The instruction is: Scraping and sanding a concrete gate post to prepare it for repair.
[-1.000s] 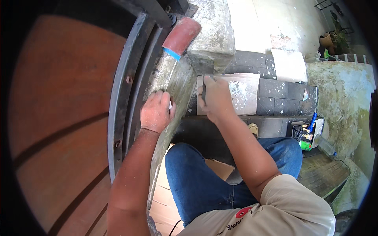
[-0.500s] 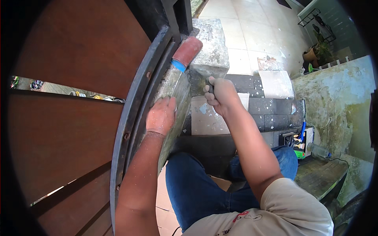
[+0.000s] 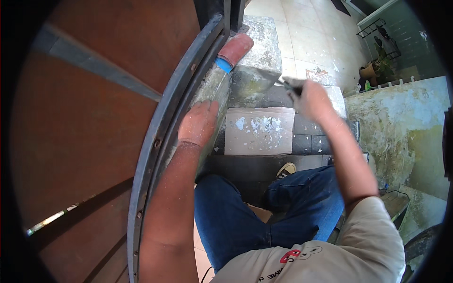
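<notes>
My left hand lies flat on top of the low, weathered concrete wall, fingers stretched forward and nothing seen in them. My right hand is raised to the right of the wall, over the dark tiled steps, and somewhat blurred. Its fingers are closed round a small dark-handled tool whose thin end points left toward the concrete block; its exact kind is smeared by motion. Beyond my left hand, a red-brown roll like sandpaper with a blue near end rests where the wall meets the block.
A curved dark metal gate frame with brown panels borders the wall on the left. Cardboard strewn with pale flakes lies on the dark tiles. On the right stand a stained wall and a potted plant.
My right hand has swung right and slightly back, away from the wall, with the tool in it. The left hand stays on the wall. My view has shifted, and a shoe has come into sight.
</notes>
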Tool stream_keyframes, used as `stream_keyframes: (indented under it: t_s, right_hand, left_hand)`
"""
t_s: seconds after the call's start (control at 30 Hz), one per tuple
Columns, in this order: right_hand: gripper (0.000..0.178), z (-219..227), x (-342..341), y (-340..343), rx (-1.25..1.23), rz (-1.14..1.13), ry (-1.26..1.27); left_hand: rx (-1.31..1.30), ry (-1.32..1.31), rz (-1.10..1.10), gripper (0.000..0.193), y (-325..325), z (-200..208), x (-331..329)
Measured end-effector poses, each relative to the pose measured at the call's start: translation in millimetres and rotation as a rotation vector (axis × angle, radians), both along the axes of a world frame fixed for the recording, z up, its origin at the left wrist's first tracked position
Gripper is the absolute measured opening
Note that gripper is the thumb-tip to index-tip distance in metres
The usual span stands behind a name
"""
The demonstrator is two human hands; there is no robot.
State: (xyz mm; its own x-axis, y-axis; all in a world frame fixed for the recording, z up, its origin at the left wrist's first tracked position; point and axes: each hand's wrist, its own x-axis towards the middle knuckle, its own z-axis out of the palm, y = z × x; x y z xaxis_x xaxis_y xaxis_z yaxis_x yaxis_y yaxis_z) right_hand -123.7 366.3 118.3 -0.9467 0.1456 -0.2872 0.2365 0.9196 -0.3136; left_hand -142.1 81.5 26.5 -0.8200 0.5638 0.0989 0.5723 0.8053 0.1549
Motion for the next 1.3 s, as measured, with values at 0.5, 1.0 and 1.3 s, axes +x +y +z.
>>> stream_keyframes:
  t_s: [0.5, 1.0, 1.3]
  right_hand:
    - [0.021, -4.6, -9.0, -50.3, 0.274, 0.264, 0.132]
    - [0.02, 2.0, 21.8, -9.3, -1.291, -0.599, -0.428]
    - [0.007, -53.8, 14.0, -98.0, -1.415, -0.83, 0.014]
  left_hand:
    - [0.027, -0.005, 0.017, 0.014, -3.3, -10.6, 14.2]
    - [-0.014, 0.008, 0.004, 0.015, 0.8, 4.7, 0.2]
    - [-0.008, 0.061, -0.008, 0.011, 9.2, -0.8, -0.6]
